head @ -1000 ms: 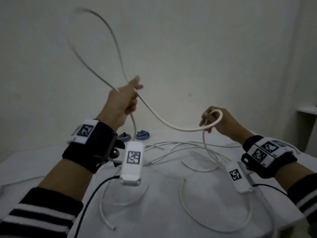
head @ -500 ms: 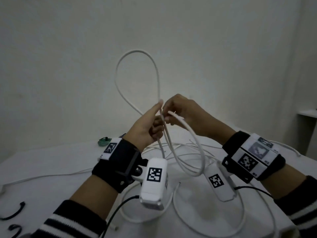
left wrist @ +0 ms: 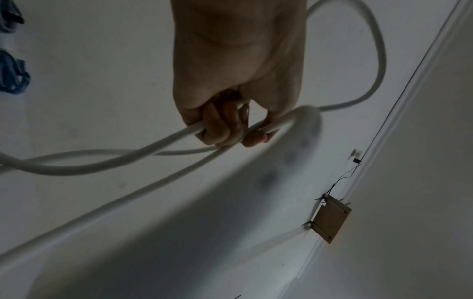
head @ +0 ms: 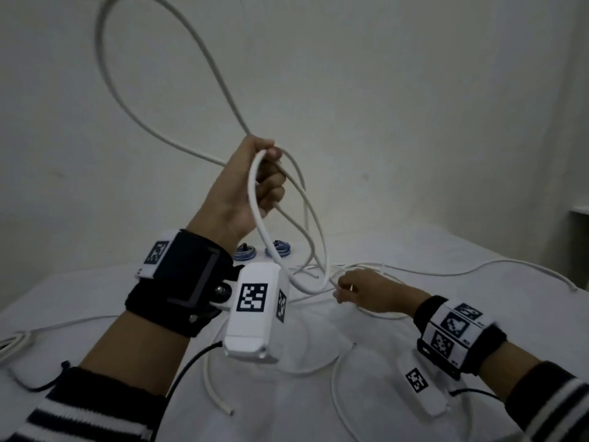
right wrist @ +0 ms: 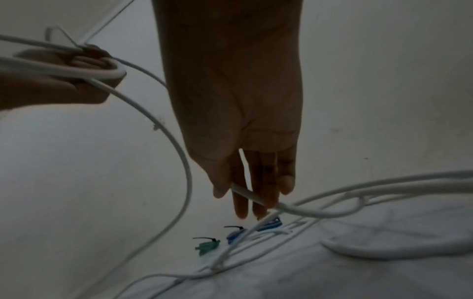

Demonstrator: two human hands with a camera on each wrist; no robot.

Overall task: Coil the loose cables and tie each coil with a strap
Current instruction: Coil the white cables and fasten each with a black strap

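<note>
Left hand raised above the table, fingers curled tight round gathered loops of the white cable; 1 large loop stands above the fist, others hang below it. Behind the wrist, 2 blue coils lie on the table. Right hand low, near the table, fingers nearly straight; thumb and fingers pinch a strand of the white cable. More white cable lies loose across the table.
</note>
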